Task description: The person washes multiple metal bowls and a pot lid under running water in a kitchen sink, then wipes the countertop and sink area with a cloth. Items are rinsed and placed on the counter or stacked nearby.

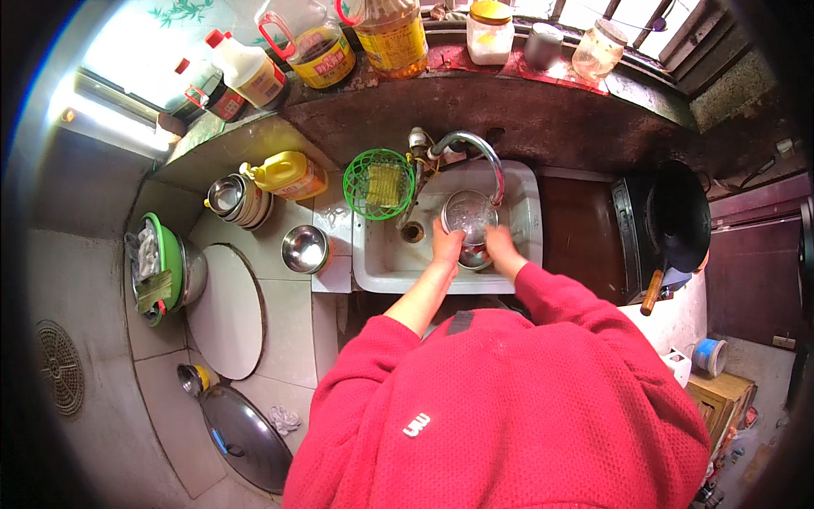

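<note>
Under the chrome faucet (474, 141), a metal bowl (467, 213) is held tilted in the white sink (375, 254), with water splashing inside it. My left hand (447, 243) grips the bowl's left edge. Blurred by motion, my right hand (501, 245) is at the bowl's lower right side; its fingers are partly hidden, and whether it grips the rim cannot be told. A second metal bowl (473, 257) shows below the first, between my wrists. The drain hole (412, 232) lies left of my hands.
A green plastic basket (353, 203) with a yellow scouring pad (384, 186) sits at the sink's back left. Leftward are a metal bowl (305, 249), stacked bowls (238, 200) and a yellow detergent bottle (289, 175). A wok (680, 210) stands right, its wooden handle (652, 292) pointing toward me.
</note>
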{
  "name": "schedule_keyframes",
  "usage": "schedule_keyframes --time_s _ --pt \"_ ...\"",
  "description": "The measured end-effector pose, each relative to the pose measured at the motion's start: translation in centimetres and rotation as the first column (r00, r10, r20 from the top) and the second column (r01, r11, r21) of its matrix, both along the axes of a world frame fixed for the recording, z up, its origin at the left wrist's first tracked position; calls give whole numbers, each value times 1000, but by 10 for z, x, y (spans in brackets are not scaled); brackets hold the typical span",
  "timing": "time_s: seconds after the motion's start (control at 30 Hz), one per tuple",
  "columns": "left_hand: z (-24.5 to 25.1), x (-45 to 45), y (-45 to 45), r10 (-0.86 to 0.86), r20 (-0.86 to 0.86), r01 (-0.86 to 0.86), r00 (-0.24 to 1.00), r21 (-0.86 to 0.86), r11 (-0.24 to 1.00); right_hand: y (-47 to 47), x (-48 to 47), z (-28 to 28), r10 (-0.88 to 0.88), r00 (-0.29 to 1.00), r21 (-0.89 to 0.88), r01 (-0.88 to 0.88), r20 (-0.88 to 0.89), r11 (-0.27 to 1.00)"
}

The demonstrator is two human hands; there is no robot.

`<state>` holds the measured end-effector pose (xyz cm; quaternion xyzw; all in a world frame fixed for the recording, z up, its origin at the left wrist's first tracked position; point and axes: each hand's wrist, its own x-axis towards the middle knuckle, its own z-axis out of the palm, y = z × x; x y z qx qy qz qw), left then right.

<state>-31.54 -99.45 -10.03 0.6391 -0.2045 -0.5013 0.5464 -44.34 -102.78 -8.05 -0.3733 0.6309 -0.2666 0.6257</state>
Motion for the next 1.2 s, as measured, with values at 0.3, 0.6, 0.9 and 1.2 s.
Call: schedule_keyframes --time_s 0.3,0.6,0.9,1.2 --pt "-40 4 4 338 -669 -136 662 336 932 -27 2 84 562 740 152 -549 -369 822" --pt "67 -19 -68 -234 842 325 486 74 943 -71 -38 53 312 190 17 -831 -931 556" --pt "18 51 -56 -393 650 420 651 124 899 -39 -13 55 311 937 112 -296 -161 949" --pt "58 21 -7 -297 35 290 954 124 949 -20 -30 8 55 889 456 -285 454 843"
